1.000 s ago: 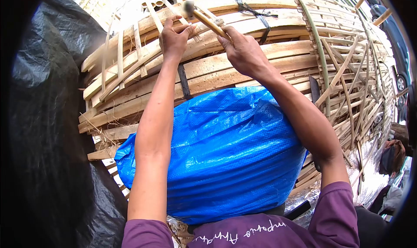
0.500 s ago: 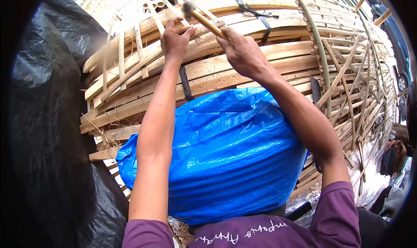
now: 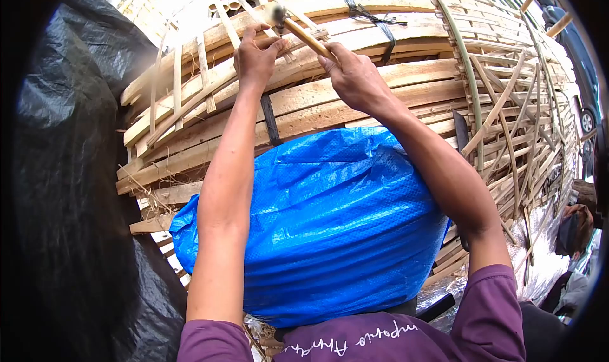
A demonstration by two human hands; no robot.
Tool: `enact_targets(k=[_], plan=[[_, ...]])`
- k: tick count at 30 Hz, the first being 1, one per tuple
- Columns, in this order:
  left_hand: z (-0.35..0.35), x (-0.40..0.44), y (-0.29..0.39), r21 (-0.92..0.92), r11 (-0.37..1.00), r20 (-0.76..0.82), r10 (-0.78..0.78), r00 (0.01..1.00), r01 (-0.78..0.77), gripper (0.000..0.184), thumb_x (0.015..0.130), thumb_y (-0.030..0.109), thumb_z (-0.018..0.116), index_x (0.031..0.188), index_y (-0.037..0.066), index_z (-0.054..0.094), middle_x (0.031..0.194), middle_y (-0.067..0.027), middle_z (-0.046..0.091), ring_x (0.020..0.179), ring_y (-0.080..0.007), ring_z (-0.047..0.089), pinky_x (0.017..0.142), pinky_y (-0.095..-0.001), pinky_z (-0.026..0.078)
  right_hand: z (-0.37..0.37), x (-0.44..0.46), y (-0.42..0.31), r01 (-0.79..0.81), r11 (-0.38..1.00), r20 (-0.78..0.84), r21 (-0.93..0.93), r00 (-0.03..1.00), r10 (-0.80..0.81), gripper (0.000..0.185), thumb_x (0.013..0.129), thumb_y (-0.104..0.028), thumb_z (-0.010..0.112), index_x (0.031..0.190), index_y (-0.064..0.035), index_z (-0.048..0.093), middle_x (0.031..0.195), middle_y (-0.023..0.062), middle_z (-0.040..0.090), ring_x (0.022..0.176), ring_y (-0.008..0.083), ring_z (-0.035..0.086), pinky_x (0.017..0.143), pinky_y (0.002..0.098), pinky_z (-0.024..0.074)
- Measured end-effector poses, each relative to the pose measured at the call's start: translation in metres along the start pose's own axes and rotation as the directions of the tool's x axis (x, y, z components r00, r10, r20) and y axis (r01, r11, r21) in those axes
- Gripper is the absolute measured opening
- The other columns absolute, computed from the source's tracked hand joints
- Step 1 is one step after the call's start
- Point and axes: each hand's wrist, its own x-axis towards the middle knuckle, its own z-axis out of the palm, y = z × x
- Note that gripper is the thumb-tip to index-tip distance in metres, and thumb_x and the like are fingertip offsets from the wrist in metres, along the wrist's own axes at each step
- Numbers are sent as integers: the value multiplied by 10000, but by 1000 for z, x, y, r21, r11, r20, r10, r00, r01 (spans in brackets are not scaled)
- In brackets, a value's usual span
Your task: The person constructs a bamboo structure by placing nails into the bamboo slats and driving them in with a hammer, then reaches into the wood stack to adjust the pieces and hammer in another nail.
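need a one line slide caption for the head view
Right hand gripping a hammer, left hand close beside it, over planks beyond a blue sheet.

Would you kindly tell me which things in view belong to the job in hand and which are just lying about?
Seemingly part of the job:
hammer, in the right hand
wooden boards, beneath the left hand

Seemingly just lying about:
blue sheet, in neither hand
black sheet, at the left
crossed strips, at the right

Open room between the forearms (image 3: 229, 152) ends at the hammer (image 3: 306, 36).
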Motion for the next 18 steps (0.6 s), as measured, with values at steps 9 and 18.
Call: enact_targets(k=[9,18], plan=[[-11,17,-2,33,999,183,10,983,-17,379,827,195,812,1138,87,624,992,-128,754,864,-127,714,703,-245,548,-8,-7,15,21,999,-74,49,997,-17,316,1015,-287,509,1192,-29,558,785,320,649,779,492,652,700,562,471],[-70,14,-13,186,982,2,30,1000,-30,255,850,206,798,998,27,693,971,-105,758,861,-123,707,749,-247,539,-17,-13,26,18,996,-64,84,998,-12,335,1013,-291,512,1201,-20,567,785,305,659,779,476,659,709,552,479]])
